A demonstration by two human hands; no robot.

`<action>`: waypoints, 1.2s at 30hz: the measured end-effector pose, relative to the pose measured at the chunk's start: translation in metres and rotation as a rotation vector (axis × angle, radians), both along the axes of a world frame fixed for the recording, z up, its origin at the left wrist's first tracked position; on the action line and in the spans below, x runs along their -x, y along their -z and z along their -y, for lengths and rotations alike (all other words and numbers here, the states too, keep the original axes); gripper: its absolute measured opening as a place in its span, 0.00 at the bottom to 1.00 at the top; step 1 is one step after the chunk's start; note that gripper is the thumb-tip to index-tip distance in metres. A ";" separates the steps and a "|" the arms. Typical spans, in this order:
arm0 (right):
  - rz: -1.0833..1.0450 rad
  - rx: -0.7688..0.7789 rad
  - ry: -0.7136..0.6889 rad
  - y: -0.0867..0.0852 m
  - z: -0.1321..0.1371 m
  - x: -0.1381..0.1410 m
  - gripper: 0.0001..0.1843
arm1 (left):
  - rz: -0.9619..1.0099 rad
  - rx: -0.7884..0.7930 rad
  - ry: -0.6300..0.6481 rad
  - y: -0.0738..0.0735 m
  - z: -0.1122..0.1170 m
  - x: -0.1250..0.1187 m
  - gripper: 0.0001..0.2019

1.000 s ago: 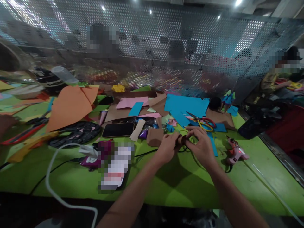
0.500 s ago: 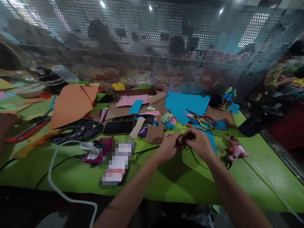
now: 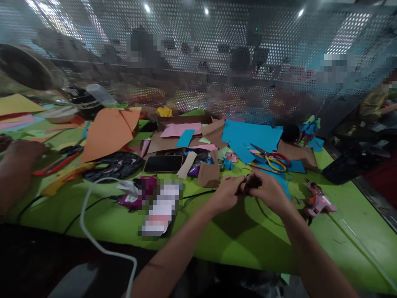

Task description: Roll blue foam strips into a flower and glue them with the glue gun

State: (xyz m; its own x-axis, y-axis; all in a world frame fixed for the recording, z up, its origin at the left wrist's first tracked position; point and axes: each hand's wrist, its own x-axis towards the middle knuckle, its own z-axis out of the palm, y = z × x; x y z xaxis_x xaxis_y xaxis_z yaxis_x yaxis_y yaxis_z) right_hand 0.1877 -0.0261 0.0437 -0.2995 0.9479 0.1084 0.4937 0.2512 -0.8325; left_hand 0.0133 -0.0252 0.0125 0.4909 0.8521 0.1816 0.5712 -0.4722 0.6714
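Note:
My left hand point(image 3: 228, 191) and my right hand point(image 3: 266, 189) meet above the green table point(image 3: 235, 244), fingers pinched together round a small brown rolled paper piece point(image 3: 243, 187). Most of that piece is hidden by my fingers. A brown paper scrap point(image 3: 208, 174) lies just left of my hands. Scissors with red and yellow handles point(image 3: 273, 159) rest on blue paper point(image 3: 248, 138) behind them. A pink glue gun point(image 3: 318, 200) lies to the right of my right hand.
A dark phone point(image 3: 163, 163), an orange sheet point(image 3: 107, 132), pink and brown papers and a white cable point(image 3: 93, 236) crowd the left half. Another person's arm point(image 3: 15, 169) rests at the far left. A perforated metal screen point(image 3: 198, 62) closes the back.
My hands have closed tighter round the brown piece and sit slightly lower. The view has shifted left, bringing another person's arm into the left edge.

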 end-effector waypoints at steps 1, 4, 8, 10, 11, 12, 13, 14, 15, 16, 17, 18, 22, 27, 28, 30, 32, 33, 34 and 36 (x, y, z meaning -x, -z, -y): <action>0.024 -0.009 0.019 0.000 0.000 0.001 0.10 | 0.014 0.010 0.002 0.000 0.000 -0.001 0.07; 0.037 -0.004 0.065 0.001 0.001 0.001 0.11 | 0.143 0.069 0.016 0.001 -0.002 -0.003 0.07; -0.163 0.078 0.000 -0.001 -0.001 -0.004 0.13 | 0.425 0.212 0.078 0.004 -0.003 -0.005 0.11; -0.268 0.103 -0.032 -0.001 -0.002 -0.006 0.14 | 0.445 0.220 0.069 0.003 -0.004 -0.005 0.13; -0.298 0.101 -0.030 -0.001 -0.003 -0.007 0.14 | 0.420 0.205 0.052 0.003 -0.004 -0.004 0.12; -0.312 0.089 -0.015 0.000 -0.003 -0.007 0.14 | 0.388 0.186 0.032 0.003 -0.004 -0.003 0.12; -0.314 0.075 0.003 0.000 -0.004 -0.007 0.13 | 0.361 0.170 0.012 0.002 -0.004 -0.002 0.12; -0.308 0.057 0.026 0.000 -0.004 -0.007 0.13 | 0.343 0.160 -0.008 0.002 -0.005 -0.001 0.11; -0.297 0.027 0.055 0.000 -0.003 -0.006 0.13 | 0.336 0.157 -0.028 0.002 -0.005 0.000 0.11; -0.278 -0.022 0.085 0.000 -0.003 -0.006 0.13 | 0.338 0.157 -0.049 0.001 -0.005 0.000 0.10; -0.252 -0.091 0.112 -0.001 -0.002 -0.006 0.13 | 0.348 0.161 -0.069 0.001 -0.005 0.001 0.11; -0.221 -0.173 0.131 -0.002 -0.001 -0.005 0.13 | 0.367 0.166 -0.089 0.001 -0.006 0.001 0.11; -0.080 -0.437 0.099 -0.005 0.004 0.000 0.09 | 0.481 0.198 -0.163 0.001 -0.006 0.002 0.14; 0.052 -0.533 0.032 0.004 0.005 0.007 0.11 | 0.552 0.240 -0.215 0.010 -0.006 0.002 0.14; 0.063 -0.547 0.028 0.006 0.005 0.008 0.10 | 0.570 0.232 -0.207 0.012 -0.006 0.002 0.14; 0.076 -0.570 0.025 0.007 0.005 0.009 0.08 | 0.621 0.212 -0.170 0.015 -0.006 0.000 0.14; 0.086 -0.588 0.016 0.007 0.005 0.008 0.08 | 0.691 0.225 -0.102 0.016 -0.005 -0.001 0.14; 0.092 -0.598 0.009 0.006 0.005 0.008 0.09 | 0.728 0.248 -0.064 0.016 -0.005 -0.001 0.14; 0.098 -0.608 0.002 0.006 0.006 0.008 0.10 | 0.756 0.274 -0.032 0.015 -0.005 -0.002 0.15; 0.113 -0.633 -0.008 0.005 0.007 0.009 0.12 | 0.758 0.308 -0.008 0.013 -0.004 -0.002 0.18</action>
